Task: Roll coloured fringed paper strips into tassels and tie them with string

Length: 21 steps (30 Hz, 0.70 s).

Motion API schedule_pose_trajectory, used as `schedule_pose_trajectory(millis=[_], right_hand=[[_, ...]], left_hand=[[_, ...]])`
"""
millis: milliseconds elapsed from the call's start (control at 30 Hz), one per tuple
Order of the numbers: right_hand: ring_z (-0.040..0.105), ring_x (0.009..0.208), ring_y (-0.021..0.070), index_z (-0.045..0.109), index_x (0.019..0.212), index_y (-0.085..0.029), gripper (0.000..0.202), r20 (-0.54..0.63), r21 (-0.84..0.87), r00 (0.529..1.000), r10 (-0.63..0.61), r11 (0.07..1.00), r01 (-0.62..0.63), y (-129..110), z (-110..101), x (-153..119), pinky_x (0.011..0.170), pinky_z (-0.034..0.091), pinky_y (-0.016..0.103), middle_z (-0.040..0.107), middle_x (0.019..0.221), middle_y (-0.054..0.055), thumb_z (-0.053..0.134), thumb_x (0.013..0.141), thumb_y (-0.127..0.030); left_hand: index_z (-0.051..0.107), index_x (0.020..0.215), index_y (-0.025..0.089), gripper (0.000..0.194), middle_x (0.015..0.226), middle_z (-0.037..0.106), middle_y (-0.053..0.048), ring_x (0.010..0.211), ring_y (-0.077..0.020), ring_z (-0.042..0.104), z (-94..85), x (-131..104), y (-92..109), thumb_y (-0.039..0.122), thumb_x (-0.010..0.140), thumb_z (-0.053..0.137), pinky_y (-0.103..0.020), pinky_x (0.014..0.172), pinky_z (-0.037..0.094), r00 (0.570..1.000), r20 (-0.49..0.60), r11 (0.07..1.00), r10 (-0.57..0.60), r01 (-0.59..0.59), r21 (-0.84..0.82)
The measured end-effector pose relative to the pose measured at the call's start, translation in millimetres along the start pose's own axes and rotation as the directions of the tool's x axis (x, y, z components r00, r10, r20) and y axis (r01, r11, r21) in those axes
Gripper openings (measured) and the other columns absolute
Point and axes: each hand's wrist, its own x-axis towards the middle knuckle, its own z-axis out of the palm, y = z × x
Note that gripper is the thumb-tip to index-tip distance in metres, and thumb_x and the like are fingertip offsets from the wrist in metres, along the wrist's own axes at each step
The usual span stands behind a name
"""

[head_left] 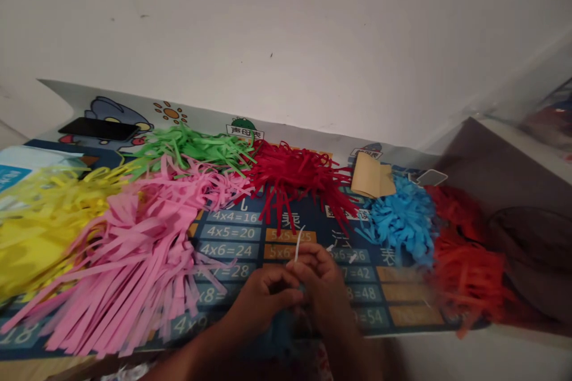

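Both hands meet low in the middle of the view, over a printed mat (235, 250). A thin white strip (298, 244) sticks up from the fingertips of my right hand (319, 277), which are pinched together. My left hand (270, 297) touches it from the left, its thumb and fingers closed on something too small and dark to make out. Beneath the hands hangs a blurred blue piece (281, 333), partly hidden by them. Beyond the hands lies a bundle of red strips (297, 172).
Pink (147, 238), yellow (53, 220) and green strips (192, 146) lie at the left, near a black phone (99, 128). At the right are folded tan paper (373, 175), a blue bundle (404, 217), orange-red strips (469, 271) and a dark round object (531, 250). A wall stands behind.
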Motion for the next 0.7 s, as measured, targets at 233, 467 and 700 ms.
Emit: schedule_pose_trajectory(millis=[233, 467, 700], right_hand=[[0.044, 0.045, 0.0068, 0.064, 0.086, -0.020, 0.027, 0.091, 0.247, 0.986, 0.136, 0.957, -0.155, -11, -6, 7, 0.043, 0.039, 0.019, 0.061, 0.068, -0.003, 0.080, 0.066, -0.030], [0.053, 0.054, 0.0118, 0.070, 0.074, -0.020, 0.010, 0.004, -0.364, 0.991, -0.131, 0.923, 0.123, -7, -25, -12, 0.051, 0.043, 0.021, 0.065, 0.067, 0.000, 0.070, 0.076, -0.031], [0.058, 0.061, 0.0140, 0.068, 0.068, -0.022, 0.016, 0.059, -0.643, 0.923, -0.381, 0.693, 0.327, -7, -18, -29, 0.056, 0.045, 0.022, 0.063, 0.066, -0.001, 0.065, 0.082, -0.029]], left_hand=[[0.070, 0.062, 0.014, 0.021, 0.053, 0.065, -0.001, 0.049, -0.0121, 0.058, -7.1, -2, -3, 0.032, 0.065, 0.080, -0.023, 0.055, 0.044, 0.997, 0.019, 0.997, -0.070, 0.070, 0.023], [0.071, 0.072, 0.014, 0.026, 0.085, 0.074, -0.005, 0.075, -0.0162, 0.069, -17.5, -3, 6, 0.029, 0.058, 0.087, -0.024, 0.072, 0.052, 0.977, -0.107, 0.926, -0.183, 0.136, -0.351], [0.065, 0.071, 0.014, 0.033, 0.062, 0.069, 0.000, 0.055, -0.0126, 0.065, -9.4, -4, 1, 0.022, 0.052, 0.090, -0.022, 0.058, 0.052, 0.952, -0.137, 0.825, -0.272, 0.157, -0.543]])
